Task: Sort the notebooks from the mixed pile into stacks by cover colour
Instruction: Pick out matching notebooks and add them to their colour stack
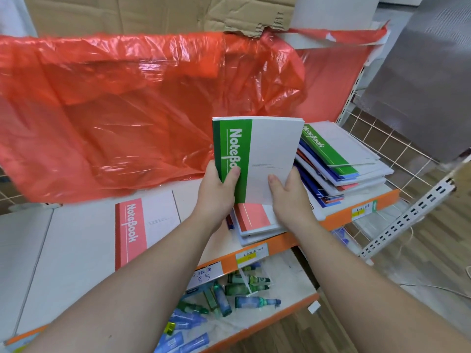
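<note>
I hold a green-spined notebook (257, 154) upright above the shelf, with what looks like more notebooks behind it. My left hand (216, 189) grips its lower left edge, thumb on the green band. My right hand (288, 197) grips the lower right corner. A red-spined notebook (142, 230) lies flat on the white shelf (76, 245) to the left. Under my hands lies a small stack topped by a red cover (254, 217). The mixed pile (339, 161) of green, blue and red notebooks sits to the right.
A crumpled red plastic bag (127, 110) covers the back of the shelf, with cardboard (153, 14) behind it. A lower shelf holds several glue bottles (229, 294). A wire grid panel (377, 138) and a slotted metal rail (407, 217) stand at the right.
</note>
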The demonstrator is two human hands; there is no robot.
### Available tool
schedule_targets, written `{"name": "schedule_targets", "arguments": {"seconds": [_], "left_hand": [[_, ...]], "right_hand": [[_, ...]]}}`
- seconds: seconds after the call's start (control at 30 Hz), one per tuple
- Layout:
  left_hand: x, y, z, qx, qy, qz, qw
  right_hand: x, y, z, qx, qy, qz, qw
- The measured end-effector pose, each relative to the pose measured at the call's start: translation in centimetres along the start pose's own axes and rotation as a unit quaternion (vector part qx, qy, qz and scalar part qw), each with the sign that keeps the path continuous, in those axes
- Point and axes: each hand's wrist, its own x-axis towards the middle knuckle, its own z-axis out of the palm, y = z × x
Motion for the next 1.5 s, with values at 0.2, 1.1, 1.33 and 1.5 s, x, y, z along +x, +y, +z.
{"name": "schedule_targets", "arguments": {"seconds": [0.2, 1.1, 1.33, 1.5], "left_hand": [[-0.1, -0.1, -0.2, 0.013, -0.007, -0.001, 1.000], [-4.4, -2.1, -18.9, 0.143, 0.197, -0.115, 0.963], [-4.4, -4.8, -21.6, 0.375, 0.129, -0.210, 0.894], [-3.6, -5.9, -20.9, 0.395, 0.126, -0.204, 0.887]], "right_hand": [[-0.1, 0.2, 0.2, -0.004, 0.005, 0.003, 1.000], [-3.0, -3.8, 17.2, -0.085, -0.193, 0.011, 0.977], [-3.1, -1.8, 18.3, -0.232, -0.285, 0.022, 0.930], [-2.3, -0.1, 18.7, -0.260, -0.251, 0.034, 0.932]]}}
